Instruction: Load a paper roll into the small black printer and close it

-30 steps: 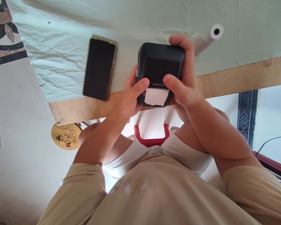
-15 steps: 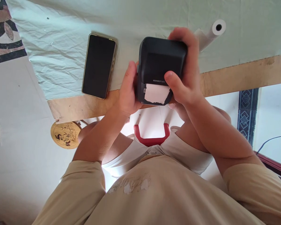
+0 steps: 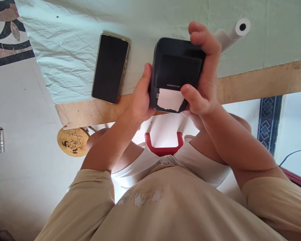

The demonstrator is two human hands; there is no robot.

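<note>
A phone (image 3: 110,68) is seen lying left of centre on the cloth-covered table (image 3: 65,67). At centre, the black label printer (image 3: 177,74) is clasped between the left hand (image 3: 140,97) and the right hand (image 3: 203,72), with torn paper (image 3: 170,101) showing at its slot. A paper roll (image 3: 234,30) is seen at upper right.

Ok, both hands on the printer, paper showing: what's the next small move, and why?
Probably pinch the paper tab with the right hand and tear it off: its ragged edge sticks out of the printer slot, beside that thumb, while the left hand braces the side.
</note>
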